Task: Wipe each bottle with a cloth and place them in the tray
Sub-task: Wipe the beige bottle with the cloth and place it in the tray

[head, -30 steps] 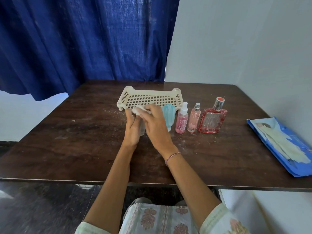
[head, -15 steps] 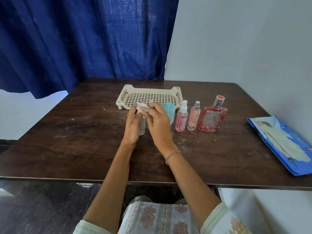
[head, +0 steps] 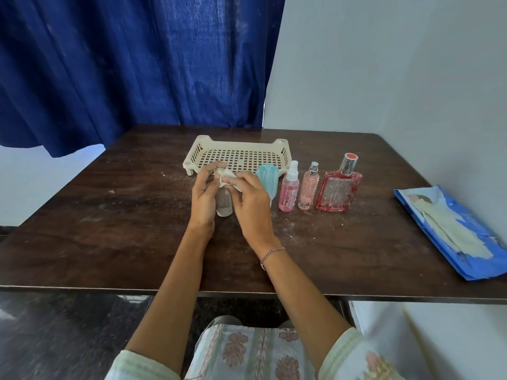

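Observation:
My left hand [head: 204, 197] holds a small clear bottle [head: 224, 205] upright on the dark table, just in front of the cream perforated tray [head: 192, 160]. My right hand [head: 251, 204] presses a white cloth [head: 226, 178] against the bottle's top. A light blue bottle [head: 267, 179] stands right behind my right hand, partly hidden by it. To its right stand a pink spray bottle [head: 288, 192], a slimmer pink bottle [head: 309, 189] and a wide red perfume bottle [head: 338, 193]. Nothing lies in the tray.
A blue packet of wipes [head: 452, 231] lies at the table's right edge, next to the wall. A dark blue curtain [head: 137, 64] hangs behind the table. White specks dot the tabletop [head: 109, 229] around the bottles.
My hands have kept rubbing the cloth over the top of the clear bottle, shifting slightly. The other bottles and the tray have not moved.

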